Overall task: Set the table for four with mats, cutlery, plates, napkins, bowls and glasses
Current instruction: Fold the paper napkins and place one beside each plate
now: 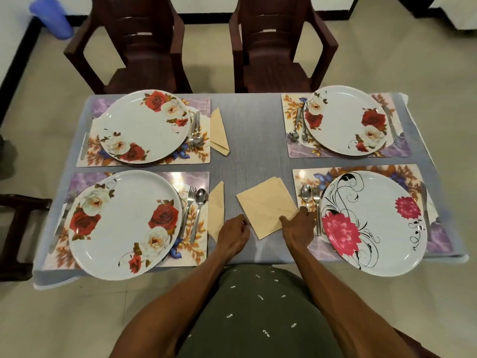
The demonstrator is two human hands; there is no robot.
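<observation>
Nearest, left hand (233, 232) over the bare grey surface (255, 140), fingers loosely curled, holding nothing, just left of the flat napkin stack (265, 205). Right hand (299, 226) at the stack's near-right corner, fingertips touching its edge; whether pinching it, cannot tell. Stack lying square-on-diamond between the two near mats, between both hands.

Left of the left hand, a folded napkin (215, 209) beside the near-left mat (192, 250), bearing a rose plate (124, 224), fork (188, 210) and spoon (200, 210). Right of the right hand, the near-right mat (307, 177) with a pink-flower plate (374, 223), spoon and fork (311, 200) at its left, knife (426, 205) at its right.

Farther off, the far-left mat (201, 104) with rose plate (145, 126), cutlery (195, 130) and a folded napkin (219, 131). Far-right mat (291, 148) with rose plate (347, 120), spoon and fork (299, 125) at its left.

Beyond the surface, two brown chairs (278, 42).
</observation>
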